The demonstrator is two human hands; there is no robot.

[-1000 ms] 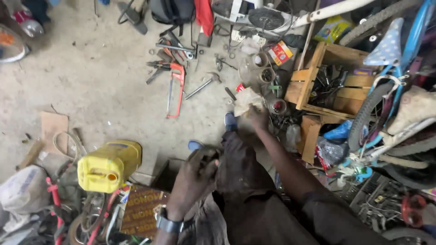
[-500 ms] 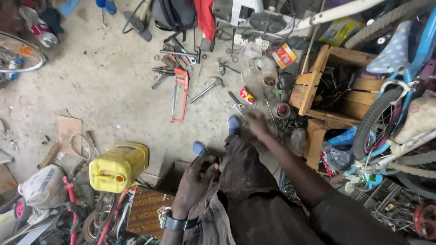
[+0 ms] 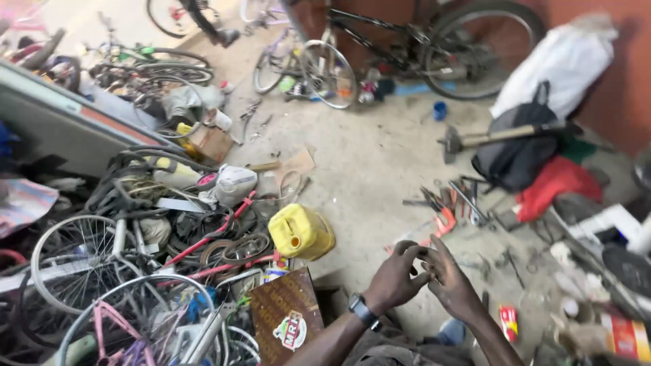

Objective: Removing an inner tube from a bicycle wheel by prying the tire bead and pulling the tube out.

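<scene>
both hands (image 3: 424, 278) meet fingertip to fingertip, empty, above a cluttered concrete floor (image 3: 366, 169).

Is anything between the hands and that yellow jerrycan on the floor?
Nothing visible blocks it. The left hand and right hand meet fingertip to fingertip over bare concrete, and the yellow jerrycan lies to their left, with only open floor between.

A cluttered bicycle repair workshop. On the left, loose spoked wheels (image 3: 81, 261), tyres and bent frames lie heaped together. Whole bicycles (image 3: 407, 47) stand along the far reddish wall. Hand tools (image 3: 451, 207) are scattered on the stained concrete floor (image 3: 366, 163) to the right, near a yellow plastic jerrycan (image 3: 300, 232) and a long-handled hammer (image 3: 498, 135).
</scene>
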